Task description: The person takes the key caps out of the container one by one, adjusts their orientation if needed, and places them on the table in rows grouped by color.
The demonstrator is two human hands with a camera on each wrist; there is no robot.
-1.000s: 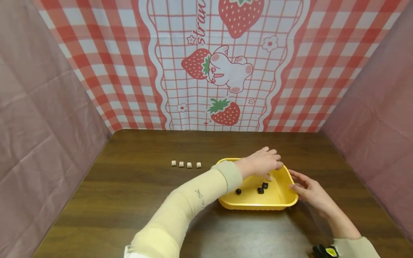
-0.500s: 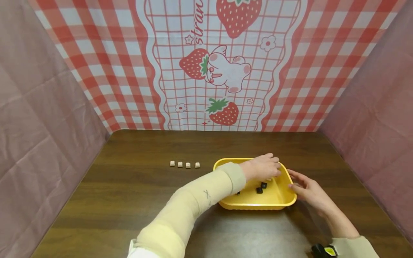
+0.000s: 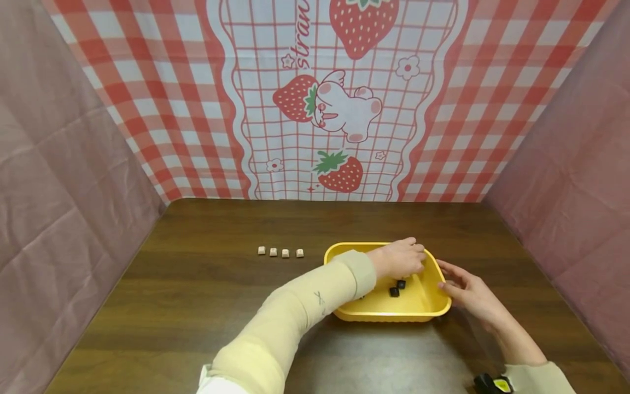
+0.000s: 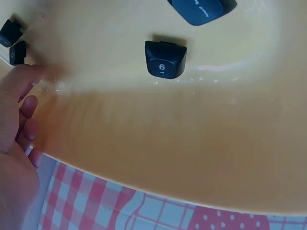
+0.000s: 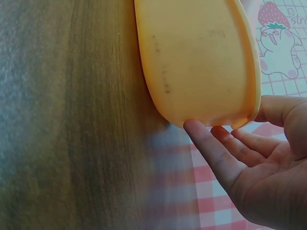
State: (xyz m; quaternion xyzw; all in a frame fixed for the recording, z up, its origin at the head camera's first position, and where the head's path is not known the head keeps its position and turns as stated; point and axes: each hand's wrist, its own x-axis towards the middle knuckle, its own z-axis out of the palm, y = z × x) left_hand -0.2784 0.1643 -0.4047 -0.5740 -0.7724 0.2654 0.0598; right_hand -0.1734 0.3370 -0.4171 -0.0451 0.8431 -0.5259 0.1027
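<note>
My left hand [image 3: 400,259] reaches down into a yellow plastic tray [image 3: 389,316], its fingers bent toward the tray floor. In the left wrist view, a fingertip is right beside a small black keycap [image 4: 18,52], with another black keycap [image 4: 9,33] behind it. Nearer that camera lie a black keycap with a printed digit [image 4: 165,60] and a larger-looking black keycap [image 4: 201,9]. I cannot tell whether the left fingers pinch anything. My right hand [image 3: 472,293] grips the tray's right end, thumb at the rim and fingers against the outer wall [image 5: 206,72].
A row of several white keycaps [image 3: 285,253] lies on the brown wooden table [image 3: 197,284], left of the tray. A red-and-white checked cloth [image 3: 187,109] hangs behind the table, and pink cloths [image 3: 74,164] flank it.
My left hand has dipped lower into the tray, and its sleeve has shifted right over the tray's left part. The right hand keeps its grip on the tray.
</note>
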